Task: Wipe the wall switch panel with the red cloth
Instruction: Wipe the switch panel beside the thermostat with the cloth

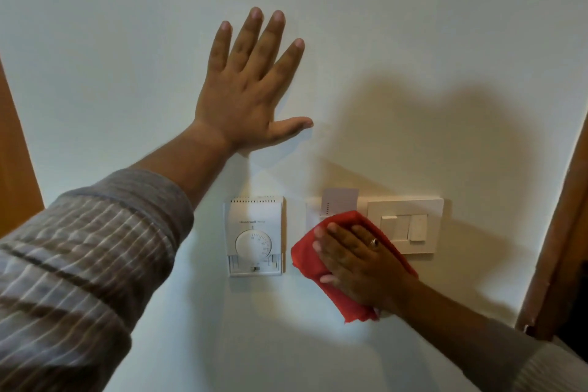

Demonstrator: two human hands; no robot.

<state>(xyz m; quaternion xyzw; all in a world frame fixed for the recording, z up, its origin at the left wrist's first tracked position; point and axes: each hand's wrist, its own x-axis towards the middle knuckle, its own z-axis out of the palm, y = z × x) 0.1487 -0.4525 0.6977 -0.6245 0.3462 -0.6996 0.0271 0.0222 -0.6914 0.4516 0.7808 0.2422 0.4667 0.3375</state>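
Observation:
A white switch panel [405, 226] with rocker switches is fixed to the wall at the lower right. Left of it is a smaller plate with a pale key card [339, 202] standing in it. My right hand [353, 259] lies flat on a red cloth [313, 267], pressing it against that smaller plate and the left edge of the switch panel. The cloth hides most of the plate. My left hand [251, 86] rests flat on the bare wall higher up, fingers spread, holding nothing.
A white thermostat [254, 237] with a round dial hangs just left of the cloth. Wooden door frames border the wall at the far left [16, 153] and far right [560, 232].

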